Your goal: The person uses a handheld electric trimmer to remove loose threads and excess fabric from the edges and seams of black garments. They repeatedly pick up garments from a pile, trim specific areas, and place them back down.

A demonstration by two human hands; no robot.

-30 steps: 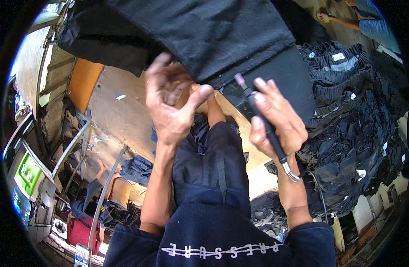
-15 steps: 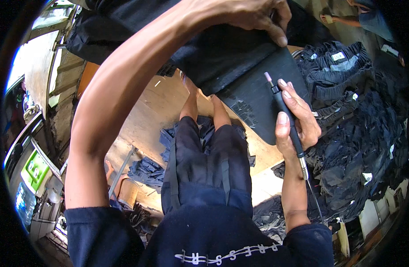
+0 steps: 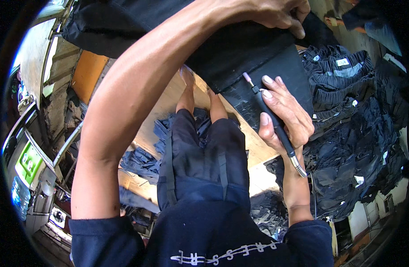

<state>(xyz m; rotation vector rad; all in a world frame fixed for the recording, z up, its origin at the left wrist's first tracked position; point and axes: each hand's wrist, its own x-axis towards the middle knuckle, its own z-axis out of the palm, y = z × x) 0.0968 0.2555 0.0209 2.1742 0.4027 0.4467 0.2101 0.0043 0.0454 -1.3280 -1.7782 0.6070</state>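
My right hand is closed round a slim black rotary tool with a pinkish grinding tip and a metal spring collar at its rear. The tip points up and left, above a dark board with scuffed patches. Black cloth lies over much of that board. Reaching across at the top, my left hand has bent fingers closed on the cloth near its upper right edge; the fingertips are partly hidden.
Black elastic-waist garments are piled to the right, with dark cloth heaped below. More dark cloth lies on the wooden floor by my legs. A green tray and a clear bottle stand at far left. Another person's foot shows at upper right.
My right hand and the rotary tool have moved left and tilted further, the tip now nearer the cloth's fold. My left hand has shifted slightly right. The view has shifted a little.
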